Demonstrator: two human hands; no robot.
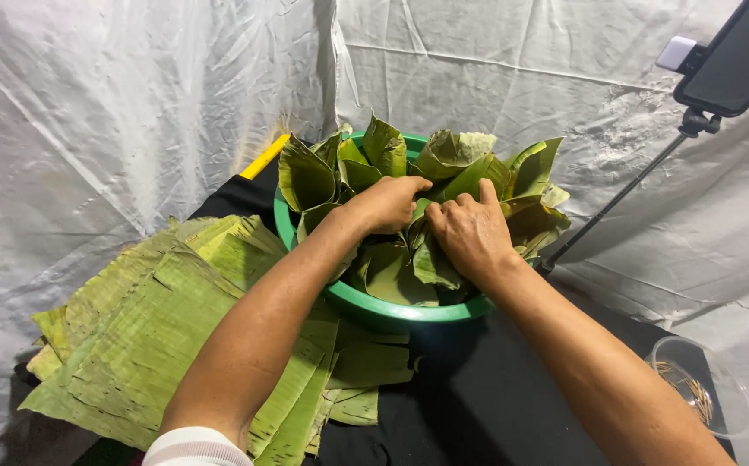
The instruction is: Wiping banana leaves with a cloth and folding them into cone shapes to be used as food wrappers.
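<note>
A round green plastic basin (366,304) sits on a black-covered table (478,406), and everything else is arranged around it. Inside the basin, folded green banana-leaf cones (391,164) stand packed together, points and open ends up, leaning on each other and on the rim so they keep their shape. Both hands are down among them at the middle of the basin: the left hand (387,204) has its fingers curled around the edge of one folded leaf, and the right hand (469,231) presses beside it, fingers bent onto the same cluster, thumb raised; whether it actually pinches a leaf cannot be told. Left of the basin, a stack of flat banana-leaf sheets (158,328) lies within easy reach. Right of it, nearer the person, stands a clear plastic tub of thin wooden picks (694,388). Behind and right of the basin, a phone on a tripod (728,56) looks down at it.
</note>
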